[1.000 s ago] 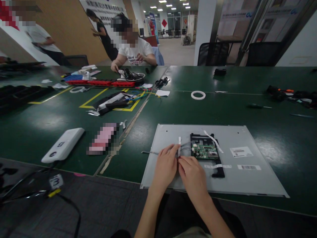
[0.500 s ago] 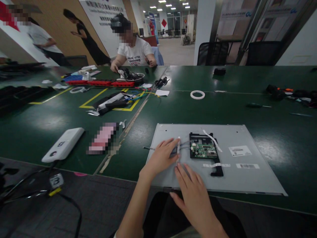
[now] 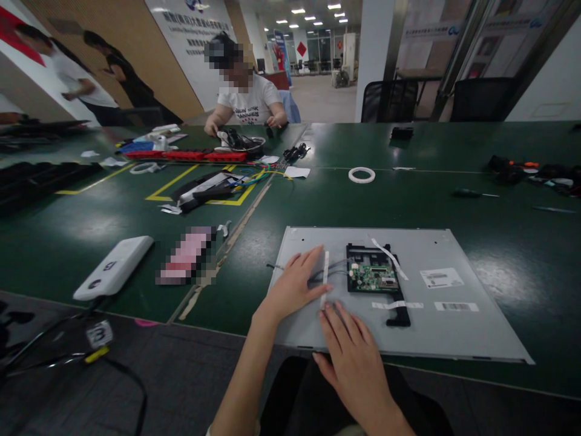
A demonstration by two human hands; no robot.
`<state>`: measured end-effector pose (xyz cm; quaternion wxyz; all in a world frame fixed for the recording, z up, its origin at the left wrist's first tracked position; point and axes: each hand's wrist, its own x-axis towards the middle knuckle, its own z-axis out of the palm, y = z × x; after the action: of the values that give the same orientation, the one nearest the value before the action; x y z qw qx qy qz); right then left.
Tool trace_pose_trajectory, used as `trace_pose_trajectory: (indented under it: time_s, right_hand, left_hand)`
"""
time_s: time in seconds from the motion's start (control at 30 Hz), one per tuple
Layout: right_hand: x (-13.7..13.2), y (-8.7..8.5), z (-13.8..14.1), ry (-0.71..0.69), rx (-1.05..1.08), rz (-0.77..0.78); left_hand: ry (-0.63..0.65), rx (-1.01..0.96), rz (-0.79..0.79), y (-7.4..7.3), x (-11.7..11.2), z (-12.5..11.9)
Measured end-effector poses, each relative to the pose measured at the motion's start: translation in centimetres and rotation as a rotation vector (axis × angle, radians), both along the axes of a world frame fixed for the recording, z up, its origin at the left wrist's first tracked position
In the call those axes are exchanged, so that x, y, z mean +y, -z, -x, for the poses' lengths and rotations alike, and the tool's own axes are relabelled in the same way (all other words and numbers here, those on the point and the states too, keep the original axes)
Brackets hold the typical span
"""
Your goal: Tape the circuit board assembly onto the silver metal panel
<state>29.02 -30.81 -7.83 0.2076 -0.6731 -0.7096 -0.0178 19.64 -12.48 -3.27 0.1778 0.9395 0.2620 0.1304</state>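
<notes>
A grey metal panel (image 3: 436, 327) lies flat at the table's near edge. On it sits a black plastic bracket (image 3: 400, 312) with a green circuit board (image 3: 373, 277), held by strips of white tape (image 3: 390, 259). Grey cables run left from the board, beneath an upright strip of white tape (image 3: 325, 272) and my left hand. My left hand (image 3: 295, 284) rests on the panel just left of that strip, fingers stretched out. Near the strip's lower end, my right hand (image 3: 351, 342) lies with its fingers extended on the panel. Neither hand grasps anything.
Left on the green table (image 3: 254, 309) are a white power bank (image 3: 113, 266) and a blurred pink phone (image 3: 187, 255). Farther back lie a tape roll (image 3: 362, 175), a screwdriver (image 3: 474, 194) and a red power strip (image 3: 186, 155). Another person (image 3: 247, 97) sits opposite.
My left hand has shifted slightly left and off the upright tape strip, leaving more of it visible. My right hand stays nearly in place.
</notes>
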Motion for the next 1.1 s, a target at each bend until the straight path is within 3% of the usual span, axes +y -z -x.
trace_pose_trajectory:
  time_s: [0.2,0.33,0.4,0.47,0.6,0.67,0.73,0.9,1.0,1.1]
  right_hand:
    - [0.5,-0.7,-0.6,0.006,0.076,0.006]
    - [1.6,-2.2,-3.2,-0.169,0.087,0.034]
    - [2.0,-2.9,-4.5,-0.23,0.072,0.061]
    - [2.1,-3.1,-5.1,-0.209,0.073,0.087]
    - [2.2,-2.5,-4.9,-0.132,0.097,0.116]
    - [2.6,-1.9,-5.0,-0.097,0.121,0.112]
    - [3.4,-1.4,-5.4,-0.056,0.146,0.09]
    - [4.6,-1.6,-6.8,-0.02,0.271,-0.028]
    - [3.9,-3.0,-6.6,-0.007,0.593,-0.126]
    - [3.1,-4.5,-5.9,-0.008,1.092,-0.067]
  left_hand:
    - [-0.242,-0.381,-0.164,-1.4,0.1,0.2]
    - [-0.389,-0.652,-0.069,-2.6,-0.8,0.8]
    - [-0.453,-0.873,0.142,-3.0,-1.5,1.0]
    - [-0.478,-1.119,0.46,-3.3,-2.3,1.2]
    - [-0.37,-1.372,1.01,-3.8,-3.7,0.5]
    - [-0.284,-1.375,1.144,-4.1,-4.3,-0.5]
    - [-0.214,-1.328,1.177,-4.3,-4.9,-1.6]
    - [-0.194,-0.959,0.908,-4.4,-5.9,-3.9]
    - [-0.219,-0.753,0.762,-4.3,-6.3,-4.7]
    - [-0.19,-0.741,0.806,-4.3,-6.8,-5.4]
